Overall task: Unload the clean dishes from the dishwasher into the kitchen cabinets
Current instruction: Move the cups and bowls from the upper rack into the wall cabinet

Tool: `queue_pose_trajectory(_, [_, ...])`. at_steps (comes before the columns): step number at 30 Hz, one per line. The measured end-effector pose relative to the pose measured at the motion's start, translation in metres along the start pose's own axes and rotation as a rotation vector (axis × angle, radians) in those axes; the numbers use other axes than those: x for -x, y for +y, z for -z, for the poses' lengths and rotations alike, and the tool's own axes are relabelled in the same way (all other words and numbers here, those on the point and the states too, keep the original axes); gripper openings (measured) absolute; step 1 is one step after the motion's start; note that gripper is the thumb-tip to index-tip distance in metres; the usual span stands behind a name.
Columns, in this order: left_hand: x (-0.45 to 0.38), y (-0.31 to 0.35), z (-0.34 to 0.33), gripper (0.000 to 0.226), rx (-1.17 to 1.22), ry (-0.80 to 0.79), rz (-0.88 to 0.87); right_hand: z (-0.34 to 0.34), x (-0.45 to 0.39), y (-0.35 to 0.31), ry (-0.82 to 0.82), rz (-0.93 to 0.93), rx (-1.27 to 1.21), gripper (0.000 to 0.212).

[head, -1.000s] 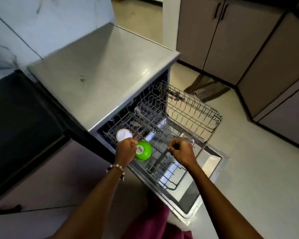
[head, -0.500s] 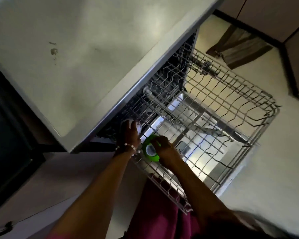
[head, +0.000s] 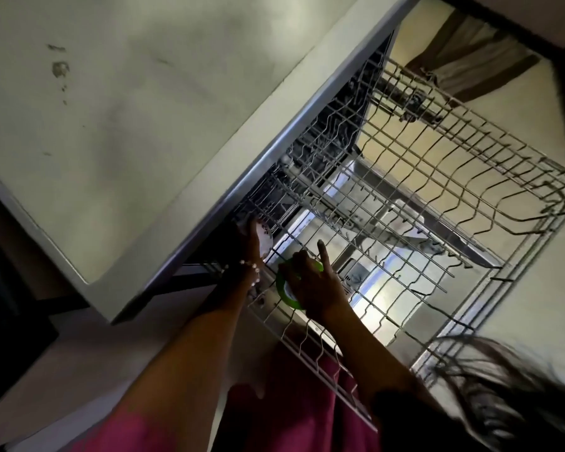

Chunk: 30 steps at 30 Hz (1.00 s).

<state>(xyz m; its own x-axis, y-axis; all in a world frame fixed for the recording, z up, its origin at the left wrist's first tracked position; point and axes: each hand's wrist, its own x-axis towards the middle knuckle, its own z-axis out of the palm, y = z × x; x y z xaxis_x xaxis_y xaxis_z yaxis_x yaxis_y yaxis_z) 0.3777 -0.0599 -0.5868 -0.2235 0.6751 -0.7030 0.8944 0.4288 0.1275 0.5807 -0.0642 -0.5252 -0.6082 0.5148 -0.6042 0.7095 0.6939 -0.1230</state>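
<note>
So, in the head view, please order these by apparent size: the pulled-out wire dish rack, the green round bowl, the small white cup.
1. Wire dish rack, by far the largest.
2. Green round bowl, partly covered by the right hand.
3. Small white cup, held by the left hand; mostly hidden, so ranks 2 and 3 are unsure.

Both hands are down in the pulled-out wire rack (head: 437, 203) of the dishwasher. The right hand (head: 310, 288) grips the green bowl (head: 282, 288) near the rack's front left corner — index finger sticking straight out over the wires. The left hand (head: 250, 243), beaded bracelet (head: 252, 272) at the wrist, holds a white cup (head: 265, 236) just under the edge of the steel counter (head: 128, 125) — deep in shadow there. A brown cloth (head: 470, 57) lies on the floor beyond.
</note>
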Motion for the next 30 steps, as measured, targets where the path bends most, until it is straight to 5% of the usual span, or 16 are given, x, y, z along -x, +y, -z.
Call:
queue_pose_trajectory(4, [0.008,0.037,0.033,0.096,0.14,0.212,-0.074,0.003,0.007,-0.001,0.069,-0.067,0.056,0.085])
queue_pose_trajectory(6, [0.024,0.055,0.049,0.089,0.158,0.212,-0.077,0.001,0.013,0.001,0.17,-0.055,0.037,0.082])
queue_pose_trajectory(12, [0.062,0.079,0.066,0.091,0.258,0.234,-0.065,0.0,0.047,0.003,0.327,-0.126,-0.265,0.117])
queue_pose_trajectory(17, [0.108,0.093,0.068,0.093,0.285,0.349,-0.12,0.022,0.09,0.009,0.395,-0.351,-0.493,0.112])
queue_pose_trajectory(30, [0.312,0.117,0.061,0.109,0.344,0.549,-0.207,0.046,0.241,-0.011,0.634,-0.352,-0.777,0.11])
